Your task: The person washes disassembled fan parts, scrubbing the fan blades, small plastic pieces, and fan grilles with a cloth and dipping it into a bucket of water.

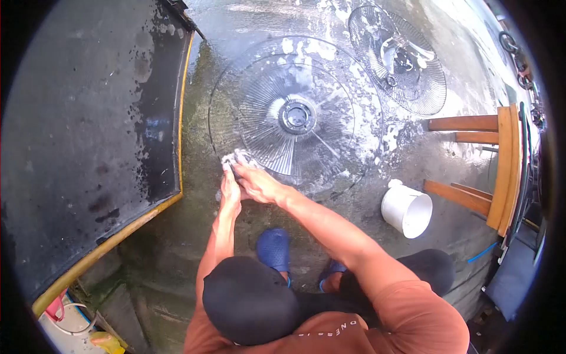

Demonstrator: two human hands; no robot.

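Note:
A round wire fan grille (277, 144) with a dark hub ring lies on the wet floor, streaked with suds. Both my hands meet at its near-left rim. My left hand (230, 187) is closed at the rim, its fingertips in white foam. Across from the left thumb, my right hand (258, 184) has its fingers bent and pressed into the same foam (240, 157). Whatever lies between the right fingers is hidden by the lather. Further off, at the upper right, lies a second fan grille (433, 88) with foamy pieces resting on it.
At the left stands a dark panel (88, 118) with a yellow edge. A white bucket (407, 209) lies tipped near my right knee. Beyond it is a wooden frame (498, 171). Blue clogs (273, 251) are on my feet. Soap suds cover much of the floor.

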